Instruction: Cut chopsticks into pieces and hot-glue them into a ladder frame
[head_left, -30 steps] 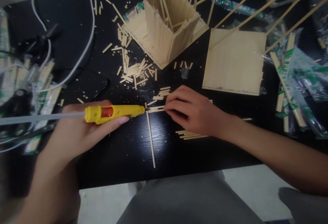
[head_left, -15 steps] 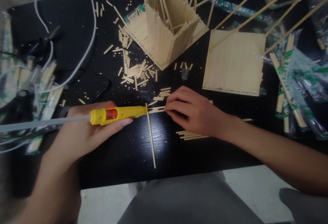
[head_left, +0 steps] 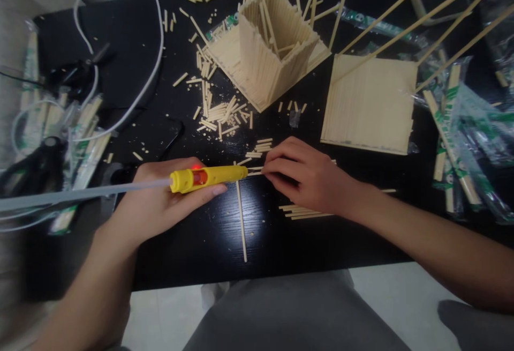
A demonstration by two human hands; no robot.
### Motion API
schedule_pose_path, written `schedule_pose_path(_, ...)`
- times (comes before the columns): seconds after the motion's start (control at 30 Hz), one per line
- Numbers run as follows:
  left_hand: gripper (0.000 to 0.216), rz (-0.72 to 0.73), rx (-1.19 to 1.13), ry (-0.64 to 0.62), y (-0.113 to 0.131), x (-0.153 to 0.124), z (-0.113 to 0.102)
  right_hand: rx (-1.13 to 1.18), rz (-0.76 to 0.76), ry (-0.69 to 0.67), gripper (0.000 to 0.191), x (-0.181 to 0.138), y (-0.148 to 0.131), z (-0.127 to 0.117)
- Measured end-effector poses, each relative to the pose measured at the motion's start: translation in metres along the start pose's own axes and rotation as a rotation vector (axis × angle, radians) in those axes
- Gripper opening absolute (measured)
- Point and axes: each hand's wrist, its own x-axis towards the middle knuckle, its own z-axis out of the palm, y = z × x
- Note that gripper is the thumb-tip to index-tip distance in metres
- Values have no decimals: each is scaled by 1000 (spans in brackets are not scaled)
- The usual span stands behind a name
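My left hand is wrapped round a yellow hot glue gun, with a long translucent glue stick running out of its back. The gun's tip hovers by short wooden sticks, which the fingers of my right hand pinch at their right end. A longer thin stick lies on the table just below the tip, pointing towards me. Under my right wrist rests a row of sticks. Whether the tip touches the wood cannot be made out.
A square stick-built box stands on a flat base at the back. Right of it lies a square stick panel, with long sticks slanting over it. Cut pieces, black-handled scissors, a white cable and wrapped chopsticks surround the work.
My left hand has pushed the glue gun to the right, and its tip now covers more of the short sticks. My right hand keeps its pinch. The whole view has shifted slightly.
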Motion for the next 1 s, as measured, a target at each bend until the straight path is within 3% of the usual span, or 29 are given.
schedule_pose_path(0.27, 30, -82, 2, 50, -14, -10, -13, 3, 10, -4, 14, 0, 0, 0)
schedule_pose_path(0.47, 30, -268, -31, 215, -12, -13, -18, 6, 15, -7, 13, -1, 0, 0)
schedule_pose_path(0.63, 19, -236, 8, 245, -9, -6, -6, -22, -9, -25, 15, 0, -1, -2)
schedule_pose_path(0.83, 25, -177, 132, 290, -9, 4, 18, -74, -4, -15, 10, 1, -6, -1)
schedule_pose_path(1.0, 25, -214, -77, 219, -4, 4, 29, -110, 16, -6, 10, 7, -13, 8)
